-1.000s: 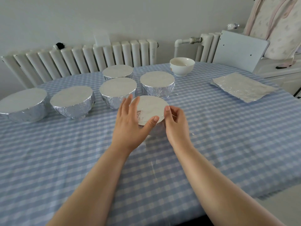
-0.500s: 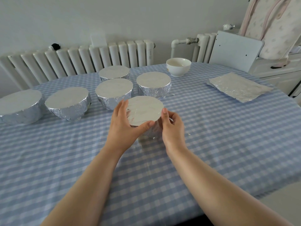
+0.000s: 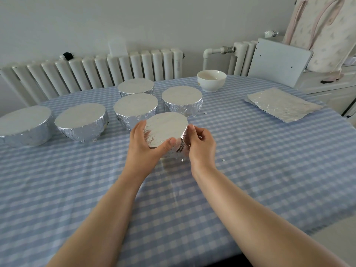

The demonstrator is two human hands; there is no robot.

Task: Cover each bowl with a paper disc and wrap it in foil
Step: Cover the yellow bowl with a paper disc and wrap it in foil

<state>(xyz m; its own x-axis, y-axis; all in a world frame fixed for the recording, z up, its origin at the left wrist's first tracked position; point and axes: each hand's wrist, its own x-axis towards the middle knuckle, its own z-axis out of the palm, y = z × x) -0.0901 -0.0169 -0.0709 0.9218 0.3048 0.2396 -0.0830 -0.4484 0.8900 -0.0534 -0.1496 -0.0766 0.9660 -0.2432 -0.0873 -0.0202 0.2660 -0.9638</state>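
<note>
A foil-wrapped bowl [image 3: 167,128] with a flat foil top stands at the table's middle, tilted slightly toward me. My left hand [image 3: 146,145] grips its left and near side, thumb on the front rim. My right hand [image 3: 200,143] pinches the foil on its right side with curled fingers. Behind it stand several other foil-wrapped bowls, among them one [image 3: 182,102] at the back right, one [image 3: 134,108] just behind, and one [image 3: 81,122] to the left. An uncovered white bowl [image 3: 211,79] sits at the far edge. Flat foil sheets [image 3: 281,104] lie at the right.
The table carries a blue checked cloth [image 3: 250,160]. A white radiator [image 3: 96,70] runs along the wall behind it. A white board [image 3: 279,60] and a padded chair [image 3: 323,31] stand at the back right. Small foil scraps [image 3: 223,159] lie near my right hand.
My left fingers have slid off the bowl's top onto its side. The right hand has kept pinching the foil at the right rim.
</note>
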